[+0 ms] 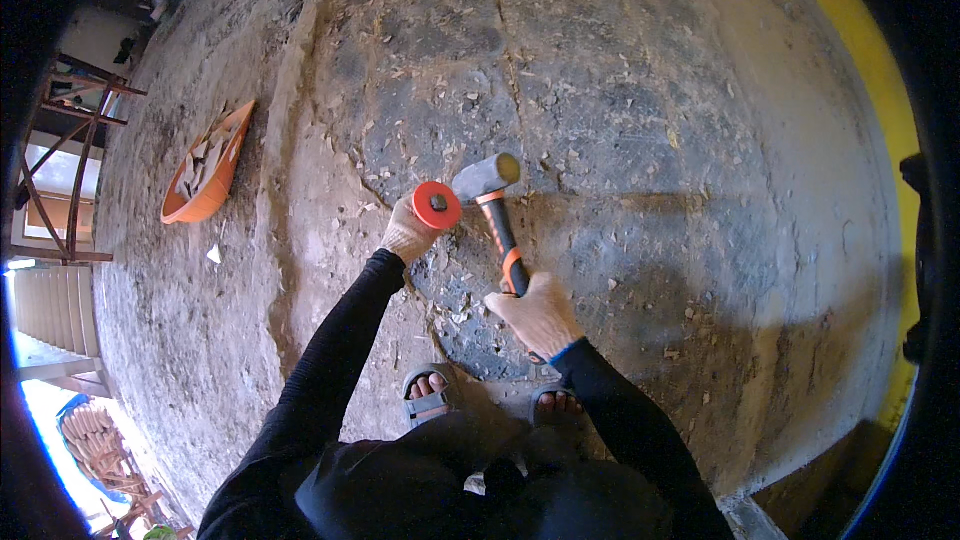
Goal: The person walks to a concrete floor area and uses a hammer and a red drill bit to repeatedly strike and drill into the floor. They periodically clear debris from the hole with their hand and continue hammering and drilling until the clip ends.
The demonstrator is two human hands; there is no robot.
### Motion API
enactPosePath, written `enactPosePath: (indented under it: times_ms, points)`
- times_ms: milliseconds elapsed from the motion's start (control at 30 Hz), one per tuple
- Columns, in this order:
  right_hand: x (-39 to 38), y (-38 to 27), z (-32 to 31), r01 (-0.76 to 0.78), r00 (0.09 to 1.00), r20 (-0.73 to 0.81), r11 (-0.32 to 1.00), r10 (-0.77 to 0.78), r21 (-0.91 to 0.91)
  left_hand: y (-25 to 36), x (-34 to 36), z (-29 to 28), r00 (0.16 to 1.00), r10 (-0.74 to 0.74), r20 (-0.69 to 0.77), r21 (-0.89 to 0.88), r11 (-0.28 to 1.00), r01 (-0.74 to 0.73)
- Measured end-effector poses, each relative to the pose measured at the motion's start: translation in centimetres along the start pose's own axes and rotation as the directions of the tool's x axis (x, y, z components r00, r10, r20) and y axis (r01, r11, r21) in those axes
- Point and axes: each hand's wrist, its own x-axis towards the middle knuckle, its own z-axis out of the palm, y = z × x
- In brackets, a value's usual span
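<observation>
My right hand [540, 315], in a pale work glove, is wrapped round the lower handle of a club hammer [487, 177]. The hammer has a grey metal head and a black and orange grip, and its head is raised close beside a chisel. My left hand [406, 230], gloved too, grips that chisel just under its round red guard [437, 206]. The dark striking end [438, 202] shows in the middle of the guard; the guard and my hand hide the blade. Hammer head and chisel appear apart.
Rough, cracked concrete floor [600, 70] is strewn with chips and flakes. An orange basin [207, 195] holding broken pieces sits at the left. A rusty metal frame [75, 165] stands farther left, and a yellow band [890, 130] runs along the right. My sandalled feet [430, 395] are below my hands.
</observation>
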Motion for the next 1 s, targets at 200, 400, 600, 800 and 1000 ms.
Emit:
enactPosePath:
  times_ms: [200, 400, 600, 800, 1000]
  points:
    - [-1.0, -0.9, 0.5, 0.22, 0.968, -0.199, 0.888, -0.15, 0.404, -0.5, -0.2, -0.2, 1.0, 0.015, 0.017, 0.053, 0.998, -0.016]
    - [0.2, -0.7, -0.1, -0.013, 0.999, 0.052, 0.999, 0.016, -0.051, -0.1, 0.1, 0.1, 0.999, 0.036, 0.034, -0.012, 0.999, -0.036]
    - [-1.0, -1.1, 0.2, 0.239, 0.969, -0.174, 0.827, -0.173, 0.509, 0.1, -0.3, -0.1, 1.0, 0.002, 0.025, 0.074, 0.997, -0.004]
    - [-0.7, -0.2, 0.9, -0.135, 0.979, 0.168, 0.985, 0.115, 0.109, 1.0, 0.0, 0.4, 0.993, 0.114, -0.037, 0.009, 0.993, -0.114]
    - [-1.7, -0.5, 0.0, 0.113, 0.991, -0.099, 0.946, -0.087, 0.303, 0.9, 0.0, -0.2, 0.998, -0.049, 0.036, 0.157, 0.987, 0.043]
